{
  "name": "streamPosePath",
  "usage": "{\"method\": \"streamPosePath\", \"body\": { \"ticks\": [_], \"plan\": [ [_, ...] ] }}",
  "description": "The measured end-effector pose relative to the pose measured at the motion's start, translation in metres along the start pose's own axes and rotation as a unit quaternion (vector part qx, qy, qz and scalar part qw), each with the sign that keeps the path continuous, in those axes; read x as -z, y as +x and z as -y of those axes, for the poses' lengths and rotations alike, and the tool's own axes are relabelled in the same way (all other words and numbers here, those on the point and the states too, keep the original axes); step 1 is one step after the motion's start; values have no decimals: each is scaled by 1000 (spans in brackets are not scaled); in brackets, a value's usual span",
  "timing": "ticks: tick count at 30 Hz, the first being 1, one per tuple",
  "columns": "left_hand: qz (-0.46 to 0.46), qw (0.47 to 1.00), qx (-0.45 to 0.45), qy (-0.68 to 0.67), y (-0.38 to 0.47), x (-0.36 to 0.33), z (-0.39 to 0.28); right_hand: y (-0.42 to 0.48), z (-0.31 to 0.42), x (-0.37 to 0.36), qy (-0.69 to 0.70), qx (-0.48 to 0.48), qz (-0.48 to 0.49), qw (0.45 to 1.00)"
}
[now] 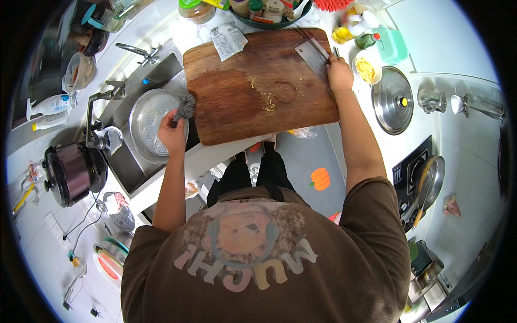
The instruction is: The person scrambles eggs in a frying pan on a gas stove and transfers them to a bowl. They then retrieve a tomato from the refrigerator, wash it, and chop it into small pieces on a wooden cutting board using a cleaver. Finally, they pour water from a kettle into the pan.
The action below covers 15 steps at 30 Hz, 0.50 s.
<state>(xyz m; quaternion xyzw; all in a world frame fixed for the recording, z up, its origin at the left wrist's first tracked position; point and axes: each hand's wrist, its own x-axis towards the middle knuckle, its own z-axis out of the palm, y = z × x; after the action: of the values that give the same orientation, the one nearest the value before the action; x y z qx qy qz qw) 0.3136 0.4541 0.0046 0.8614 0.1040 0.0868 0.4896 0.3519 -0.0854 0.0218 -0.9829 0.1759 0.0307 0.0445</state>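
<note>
Above the sink, my left hand [171, 135] pinches a dark grey scouring pad [186, 106], which is close to the left edge of a wooden cutting board [238, 103]. Pale yellow crumbs [268, 101] lie scattered across the board's middle. My right hand [340, 74] is at the board's right edge, over the lower part of a cleaver [310, 56] lying flat there. Whether its curled fingers grip the cleaver or the board's edge is hidden. Dark chopsticks [305, 34] lie by the cleaver. Crumpled printed paper [228, 40] rests at the board's far edge.
A perforated metal basin [139, 129] sits in the sink [133, 171], below a faucet [93, 113]. Right of the board are a bowl of yellow food [366, 68], a green bottle [366, 40] and a pot lid [391, 101]. A pan [432, 185] is on the stove. Seasoning jars [272, 11] stand behind.
</note>
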Motion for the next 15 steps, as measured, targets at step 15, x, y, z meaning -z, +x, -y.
{"method": "streamPosePath", "body": {
  "ticks": [15],
  "plan": [
    [153, 923, -342, 94, -53, -110, -150, -132, 159, 23, 700, -87, 137, 695]
  ]
}}
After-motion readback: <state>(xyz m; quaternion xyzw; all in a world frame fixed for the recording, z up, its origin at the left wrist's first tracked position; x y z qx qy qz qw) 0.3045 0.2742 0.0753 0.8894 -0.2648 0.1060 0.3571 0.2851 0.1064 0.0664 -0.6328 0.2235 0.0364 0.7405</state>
